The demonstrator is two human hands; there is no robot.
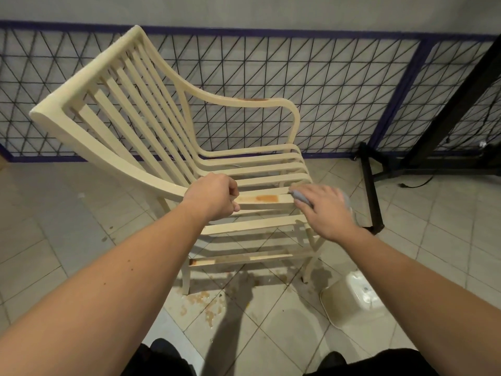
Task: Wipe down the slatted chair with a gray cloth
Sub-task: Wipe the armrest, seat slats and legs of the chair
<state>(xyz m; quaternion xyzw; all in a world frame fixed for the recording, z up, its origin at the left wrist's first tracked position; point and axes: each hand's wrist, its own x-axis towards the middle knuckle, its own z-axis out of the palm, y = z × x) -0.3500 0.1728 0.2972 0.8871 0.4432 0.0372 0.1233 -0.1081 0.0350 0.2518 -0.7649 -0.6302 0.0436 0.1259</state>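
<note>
A cream slatted armchair fills the centre and upper left of the frame, its backrest leaning toward the upper left and its seat slats running left to right. The left hand curls its fingers round the near armrest, steadying the chair. At centre right, the right hand presses a bunched gray cloth onto that armrest beside an orange stain. The chair looks rigid and light; the cloth soft and easily wadded.

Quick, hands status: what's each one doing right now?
Left hand: fingers curled round the chair's armrest.
Right hand: presses the gray cloth on the armrest's front end.
</note>
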